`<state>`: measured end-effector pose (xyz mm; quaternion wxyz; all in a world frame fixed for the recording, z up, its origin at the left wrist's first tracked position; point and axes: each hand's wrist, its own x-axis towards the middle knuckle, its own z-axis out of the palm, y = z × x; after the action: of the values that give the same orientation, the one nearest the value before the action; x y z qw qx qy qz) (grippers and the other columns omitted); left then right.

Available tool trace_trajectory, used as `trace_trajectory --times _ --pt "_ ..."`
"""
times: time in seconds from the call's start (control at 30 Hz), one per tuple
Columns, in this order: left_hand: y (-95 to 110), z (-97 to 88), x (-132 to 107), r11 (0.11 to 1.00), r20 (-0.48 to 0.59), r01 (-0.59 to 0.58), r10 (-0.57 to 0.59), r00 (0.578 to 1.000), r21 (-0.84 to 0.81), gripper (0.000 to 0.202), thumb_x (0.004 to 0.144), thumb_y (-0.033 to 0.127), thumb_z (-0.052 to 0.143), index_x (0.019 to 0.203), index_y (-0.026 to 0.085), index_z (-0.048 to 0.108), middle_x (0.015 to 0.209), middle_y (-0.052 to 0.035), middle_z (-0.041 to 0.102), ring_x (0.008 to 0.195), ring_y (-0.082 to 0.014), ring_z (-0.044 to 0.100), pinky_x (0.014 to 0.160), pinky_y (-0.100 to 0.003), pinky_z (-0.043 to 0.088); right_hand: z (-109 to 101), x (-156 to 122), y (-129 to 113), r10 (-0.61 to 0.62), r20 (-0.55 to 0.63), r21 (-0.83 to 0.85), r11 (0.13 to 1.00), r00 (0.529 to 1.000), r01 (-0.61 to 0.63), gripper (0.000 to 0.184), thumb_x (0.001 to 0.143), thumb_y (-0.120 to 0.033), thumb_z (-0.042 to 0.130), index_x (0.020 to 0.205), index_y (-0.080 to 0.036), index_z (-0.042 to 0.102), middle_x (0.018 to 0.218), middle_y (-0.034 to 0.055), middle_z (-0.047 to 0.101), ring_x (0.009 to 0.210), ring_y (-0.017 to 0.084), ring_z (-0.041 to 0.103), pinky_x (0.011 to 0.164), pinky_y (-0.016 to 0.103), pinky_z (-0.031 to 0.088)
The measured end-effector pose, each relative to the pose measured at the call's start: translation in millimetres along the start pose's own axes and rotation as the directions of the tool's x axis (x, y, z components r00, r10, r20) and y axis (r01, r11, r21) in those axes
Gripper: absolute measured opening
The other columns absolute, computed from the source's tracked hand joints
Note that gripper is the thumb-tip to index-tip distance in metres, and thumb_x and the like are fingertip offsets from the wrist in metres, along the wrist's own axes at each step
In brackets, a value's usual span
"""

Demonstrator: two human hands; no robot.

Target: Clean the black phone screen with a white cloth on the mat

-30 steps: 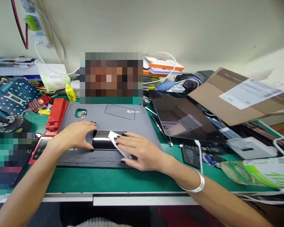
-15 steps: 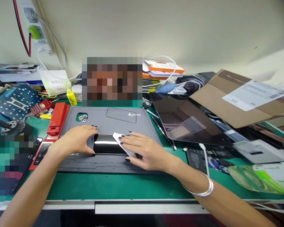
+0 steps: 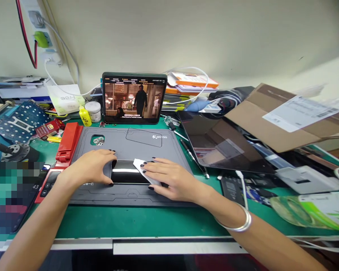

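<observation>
A black phone (image 3: pixel 127 172) lies screen up on a grey work mat (image 3: pixel 135 143) in the middle of the green bench. My left hand (image 3: pixel 92 165) cups the phone's left end, thumb and fingers curled round its edge. My right hand (image 3: pixel 169 177) lies flat with its fingers pressing a small white wipe (image 3: pixel 141 167) onto the right part of the screen. A silver bangle (image 3: pixel 237 222) sits on my right wrist.
A tablet (image 3: pixel 134 98) playing video stands behind the mat. A red tool (image 3: pixel 67 141) and a red timer (image 3: pixel 49 180) lie left. A dark screen panel (image 3: pixel 220 145), a cardboard box (image 3: pixel 282 116), cables and packets crowd the right side.
My right hand and the wipe have shifted slightly along the screen. My left hand stays on the phone's left end. The view moved a little.
</observation>
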<state>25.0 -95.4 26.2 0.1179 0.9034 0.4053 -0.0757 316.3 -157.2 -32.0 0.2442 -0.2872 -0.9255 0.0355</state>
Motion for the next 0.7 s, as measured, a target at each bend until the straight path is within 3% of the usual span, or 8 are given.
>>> trace_trajectory --times 0.17,0.4,0.7 --pt "-0.6 -1.3 -1.7 0.998 -0.002 0.003 -0.003 1.000 -0.056 0.067 0.067 0.050 0.081 0.124 0.021 0.063 0.143 -0.0115 0.054 0.131 -0.0348 0.052 0.105 -0.044 0.047 -0.9 1.0 -1.2 0.015 0.003 0.007 1.000 1.000 -0.015 0.027 0.093 -0.025 0.057 0.115 -0.018 0.070 0.123 0.0108 0.070 0.115 0.025 0.066 0.105 0.049 0.050" --pt "2.5 -3.2 -1.1 1.000 -0.001 -0.007 0.007 1.000 0.000 0.059 0.070 0.054 0.078 0.117 0.020 0.065 0.139 -0.0123 0.058 0.127 -0.0354 0.055 0.097 -0.041 0.051 -0.9 1.5 1.0 0.017 0.015 -0.002 1.000 1.000 -0.017 0.025 0.094 -0.026 0.056 0.114 -0.018 0.070 0.123 0.0105 0.070 0.115 0.025 0.066 0.104 0.048 0.050" --pt "0.6 -1.9 -0.7 1.000 -0.038 -0.017 0.017 0.999 -0.009 0.046 0.078 0.049 0.072 0.114 0.020 0.066 0.136 -0.0103 0.060 0.123 -0.0319 0.058 0.097 -0.039 0.050 -0.7 1.3 2.0 0.031 0.019 0.000 1.000 0.999 -0.031 0.026 0.094 -0.026 0.056 0.115 -0.017 0.069 0.125 0.0117 0.069 0.115 0.026 0.066 0.102 0.049 0.052"
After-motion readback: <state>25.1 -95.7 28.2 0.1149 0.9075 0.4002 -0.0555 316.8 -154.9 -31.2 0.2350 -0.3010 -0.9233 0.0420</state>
